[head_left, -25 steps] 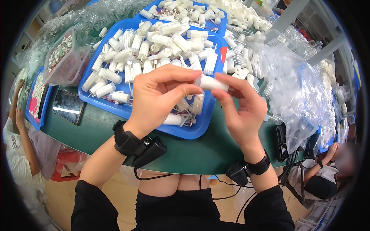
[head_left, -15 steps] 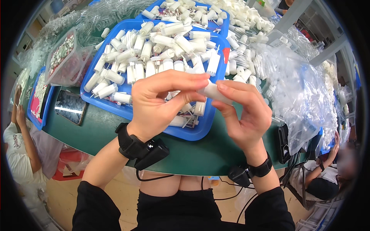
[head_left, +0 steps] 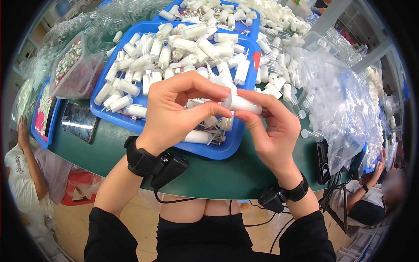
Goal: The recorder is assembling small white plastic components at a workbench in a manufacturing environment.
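In front of me, over the near blue tray (head_left: 238, 136), both my hands meet at a small white cylinder (head_left: 245, 105) with a clear end. The thumb and fingers of my right hand (head_left: 276, 135) close around its body. My left hand (head_left: 172, 111) pinches at its left, clear end with thumb and fingertips. The cylinder lies nearly level, its clear end toward my left. Many similar white cylinders (head_left: 126, 86), some with thin stems, are heaped in the tray beneath. My hands hide part of that heap.
Another filled blue tray (head_left: 256, 27) stands behind. On the left are a clear plastic box (head_left: 91, 72) of small parts, a phone (head_left: 80, 122) and a small blue tray (head_left: 49, 139). Clear plastic bags (head_left: 336, 118) and loose cylinders cover the right. Other people sit at both sides.
The cylinder has turned more level, showing its clear end. My right hand has shifted slightly left, and my left hand has drawn back a little to the left.
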{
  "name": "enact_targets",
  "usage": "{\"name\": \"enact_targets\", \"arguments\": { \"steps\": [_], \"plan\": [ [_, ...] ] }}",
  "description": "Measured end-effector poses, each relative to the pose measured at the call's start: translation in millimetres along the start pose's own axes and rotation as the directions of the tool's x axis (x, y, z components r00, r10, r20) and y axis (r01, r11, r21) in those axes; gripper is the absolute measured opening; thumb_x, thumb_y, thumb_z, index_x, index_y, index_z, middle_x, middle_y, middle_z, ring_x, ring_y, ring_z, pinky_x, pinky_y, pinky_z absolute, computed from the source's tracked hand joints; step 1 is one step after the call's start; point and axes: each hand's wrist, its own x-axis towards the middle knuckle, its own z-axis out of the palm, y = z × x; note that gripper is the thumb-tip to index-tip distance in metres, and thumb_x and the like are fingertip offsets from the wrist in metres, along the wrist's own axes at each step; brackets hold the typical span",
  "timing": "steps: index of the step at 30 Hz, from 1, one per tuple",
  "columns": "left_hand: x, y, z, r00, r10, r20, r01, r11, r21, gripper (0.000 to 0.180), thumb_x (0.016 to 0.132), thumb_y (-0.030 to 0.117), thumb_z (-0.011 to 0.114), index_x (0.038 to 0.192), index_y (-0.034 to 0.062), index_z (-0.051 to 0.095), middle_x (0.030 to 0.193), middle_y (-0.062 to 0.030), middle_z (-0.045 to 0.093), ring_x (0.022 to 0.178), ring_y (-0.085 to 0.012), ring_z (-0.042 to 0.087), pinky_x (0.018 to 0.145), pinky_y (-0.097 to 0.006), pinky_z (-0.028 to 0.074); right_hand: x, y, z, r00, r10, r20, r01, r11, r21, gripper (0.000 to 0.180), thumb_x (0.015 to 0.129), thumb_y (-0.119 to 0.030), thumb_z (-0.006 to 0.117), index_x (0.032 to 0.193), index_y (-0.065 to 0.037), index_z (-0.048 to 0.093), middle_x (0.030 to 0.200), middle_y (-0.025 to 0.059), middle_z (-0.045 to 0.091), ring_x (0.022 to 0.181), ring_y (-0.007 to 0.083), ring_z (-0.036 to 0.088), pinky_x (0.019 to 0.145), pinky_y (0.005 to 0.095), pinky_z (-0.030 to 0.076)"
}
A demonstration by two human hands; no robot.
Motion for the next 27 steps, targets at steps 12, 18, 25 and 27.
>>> {"name": "enact_targets", "arguments": {
  "steps": [12,18,25,27],
  "plan": [
    [2.8,0.5,6.7,0.983,0.097,0.157,-0.125,0.975,0.181,0.045,0.070,-0.007,0.066,0.113,0.0059,0.060,0.105,-0.0139,0.062,0.089,-0.0179,0.061,0.076,-0.030,0.050,0.0,-2.0,4.0,0.959,-0.032,0.283,0.106,0.962,-0.250,0.034,0.080,0.004,0.052,0.113,-0.002,0.046,0.102,0.0091,0.057,0.087,0.0148,0.058,0.071,0.0310,0.047],
    [6.8,-4.5,3.2,0.997,0.068,-0.038,-0.071,0.994,-0.083,0.092,0.070,0.007,0.073,0.141,0.0050,0.014,0.128,-0.0230,0.044,0.104,-0.0257,0.055,0.088,-0.036,0.046,9.3,-2.1,-9.4,0.881,0.297,0.369,-0.469,0.656,0.591,0.013,0.086,-0.018,0.046,0.091,-0.005,0.046,0.076,0.0037,0.046,0.066,0.0140,0.045,0.062,0.0264,0.040],
    [4.2,-3.2,2.9,0.999,-0.038,-0.033,0.035,0.995,-0.095,0.064,0.084,0.017,0.060,0.135,-0.0012,0.025,0.109,-0.0193,0.056,0.090,-0.0201,0.058,0.080,-0.032,0.047,12.5,2.3,-16.0,0.725,0.295,0.622,-0.662,0.046,0.748,0.035,0.089,-0.037,0.032,0.063,-0.013,0.033,0.050,-0.0010,0.031,0.044,0.0104,0.027,0.045,0.0253,0.026],
    [3.7,-3.7,3.5,0.999,-0.037,-0.034,0.034,0.995,-0.097,0.060,0.086,0.018,0.058,0.133,-0.0026,0.027,0.105,-0.0180,0.058,0.086,-0.0182,0.058,0.077,-0.031,0.047,11.6,4.4,-16.1,0.755,0.257,0.603,-0.625,0.003,0.781,0.032,0.088,-0.034,0.032,0.063,-0.013,0.033,0.050,-0.0009,0.031,0.044,0.0109,0.028,0.045,0.0254,0.027]
  ]
}}
